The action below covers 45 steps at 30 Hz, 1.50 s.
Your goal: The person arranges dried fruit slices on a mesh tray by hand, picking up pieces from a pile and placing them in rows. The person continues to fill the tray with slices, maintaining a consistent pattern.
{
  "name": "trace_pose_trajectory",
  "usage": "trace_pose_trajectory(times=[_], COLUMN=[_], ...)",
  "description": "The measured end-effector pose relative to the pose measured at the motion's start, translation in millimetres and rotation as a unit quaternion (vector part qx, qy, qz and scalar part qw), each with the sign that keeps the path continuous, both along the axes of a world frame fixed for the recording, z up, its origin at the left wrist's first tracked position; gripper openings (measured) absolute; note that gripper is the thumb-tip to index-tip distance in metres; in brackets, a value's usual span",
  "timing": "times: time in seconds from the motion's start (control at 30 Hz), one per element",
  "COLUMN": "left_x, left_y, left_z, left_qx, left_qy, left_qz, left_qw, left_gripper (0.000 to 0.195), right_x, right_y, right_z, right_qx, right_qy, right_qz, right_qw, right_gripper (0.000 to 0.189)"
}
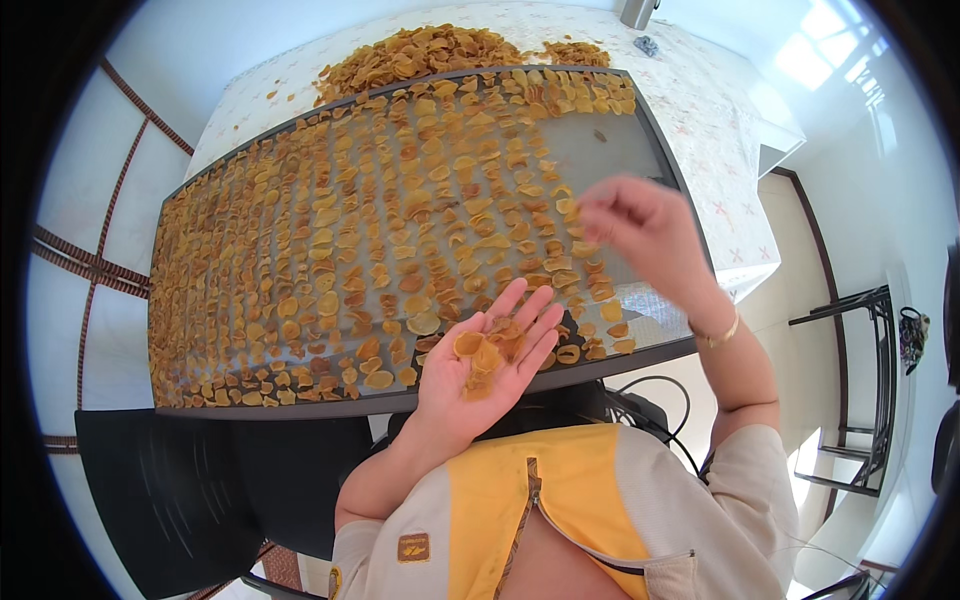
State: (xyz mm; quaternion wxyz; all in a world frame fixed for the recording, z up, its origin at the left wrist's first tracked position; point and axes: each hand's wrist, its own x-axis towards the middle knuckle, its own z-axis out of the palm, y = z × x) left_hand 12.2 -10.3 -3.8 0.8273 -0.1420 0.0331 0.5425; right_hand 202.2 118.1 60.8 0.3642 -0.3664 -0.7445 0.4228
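Palm up, my left hand point(457, 382) cradles several dried amber slices point(484, 361) above the front edge of a dark-framed panel point(600, 169). Many more curled, translucent yellow-brown slices point(326, 217) lie on the panel in close rows. My right hand point(637, 225), slightly blurred, hovers at the right end of these rows with thumb and fingertips pinched together. A slice at its fingertips may be in the pinch or lie on the panel behind; I cannot tell which. A bracelet point(718, 334) circles the right wrist.
Behind the panel, a heap of loose slices point(427, 52) and a smaller pile point(577, 54) rest on a patterned tablecloth point(705, 135). A metal container point(637, 13) stands at the back. Black cables point(667, 382) hang below the panel; a black metal rack point(874, 390) is at right.
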Motion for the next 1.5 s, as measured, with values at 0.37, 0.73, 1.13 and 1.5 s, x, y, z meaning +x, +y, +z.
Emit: trace_pose_trajectory(times=[0.37,0.73,1.13,1.5], left_x=[-5,-6,-5,-6], left_y=[-1,4,7,8], left_z=[0,2,0,3], left_qx=[-0.014,-0.017,-0.011,-0.015], left_qy=[0.001,0.005,0.011,0.014], left_qz=[0.005,-0.002,-0.006,-0.001], left_qw=[1.000,1.000,1.000,1.000], left_gripper=[0.046,0.047,0.047,0.045], right_x=[102,91,92,88], right_y=[224,253,258,247], right_z=[-63,-88,-90,-84], right_qx=[0.003,-0.011,-0.025,-0.013], right_qy=[-0.095,-0.114,-0.137,-0.060], right_qz=[-0.330,-0.370,-0.380,-0.377], right_qw=[0.939,0.922,0.914,0.924], right_gripper=[0.017,0.019,0.025,0.027])
